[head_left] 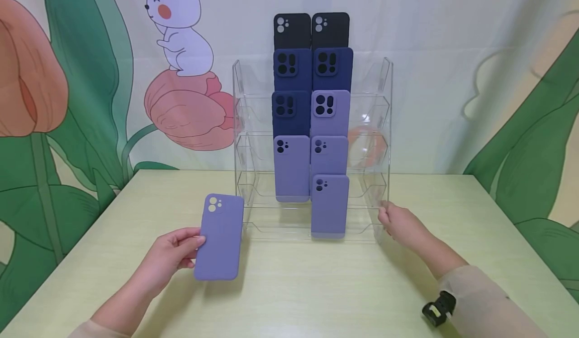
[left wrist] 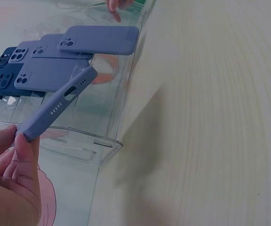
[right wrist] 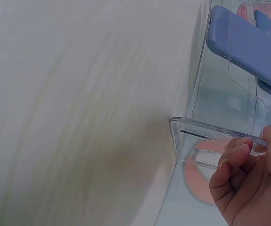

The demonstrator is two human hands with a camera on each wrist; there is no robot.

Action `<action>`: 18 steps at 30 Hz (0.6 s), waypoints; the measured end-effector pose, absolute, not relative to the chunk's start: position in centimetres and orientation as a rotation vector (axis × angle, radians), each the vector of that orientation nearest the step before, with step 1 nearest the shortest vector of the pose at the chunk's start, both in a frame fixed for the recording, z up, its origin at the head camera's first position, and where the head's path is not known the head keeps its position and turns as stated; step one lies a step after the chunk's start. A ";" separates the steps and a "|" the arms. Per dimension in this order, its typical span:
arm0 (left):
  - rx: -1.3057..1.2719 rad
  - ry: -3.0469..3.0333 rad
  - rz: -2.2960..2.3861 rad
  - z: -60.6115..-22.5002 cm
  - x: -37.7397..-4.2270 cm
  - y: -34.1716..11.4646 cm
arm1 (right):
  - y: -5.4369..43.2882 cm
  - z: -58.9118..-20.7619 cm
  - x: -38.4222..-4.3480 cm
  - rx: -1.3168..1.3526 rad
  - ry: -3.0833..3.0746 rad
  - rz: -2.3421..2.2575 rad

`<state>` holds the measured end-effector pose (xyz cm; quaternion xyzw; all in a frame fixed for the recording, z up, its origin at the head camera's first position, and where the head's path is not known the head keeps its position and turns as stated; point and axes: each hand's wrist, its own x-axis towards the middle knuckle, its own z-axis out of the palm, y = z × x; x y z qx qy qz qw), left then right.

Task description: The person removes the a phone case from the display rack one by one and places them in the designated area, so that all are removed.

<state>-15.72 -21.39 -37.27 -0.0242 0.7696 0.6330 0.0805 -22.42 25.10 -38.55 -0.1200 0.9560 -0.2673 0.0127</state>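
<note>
My left hand [head_left: 169, 251] pinches a purple phone case [head_left: 220, 240] by its left edge, held up in front of the rack's left side. The left wrist view shows that case [left wrist: 60, 103] end-on, with its port cutout facing the camera. A clear acrylic tiered rack [head_left: 312, 216] stands on the table. My right hand [head_left: 407, 225] grips the rack's right side panel near its front, as the right wrist view also shows, with fingers [right wrist: 234, 160] curled at the clear edge. On the rack's lowest tier leans one purple case [head_left: 329, 207].
Higher tiers hold two columns of cases: purple ones [head_left: 291, 169], a lilac one [head_left: 330, 114], dark blue ones [head_left: 332, 70] and black ones [head_left: 293, 32]. A printed curtain [head_left: 429, 76] hangs behind the pale wooden table [head_left: 289, 287]. A black wrist camera [head_left: 439, 309] is on the right sleeve.
</note>
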 end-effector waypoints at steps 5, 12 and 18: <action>-0.071 2.304 1.893 -37.3 -15.6 -21.5 | 25.1 -38.5 -22.4 -0.382 2.980 -0.836; -0.070 2.301 1.904 -37.4 -15.5 -21.8 | 25.1 -38.3 -22.3 -0.386 2.981 -0.830; -0.095 2.302 1.897 -37.4 -15.5 -22.2 | 25.1 -38.4 -22.4 -0.380 2.967 -0.851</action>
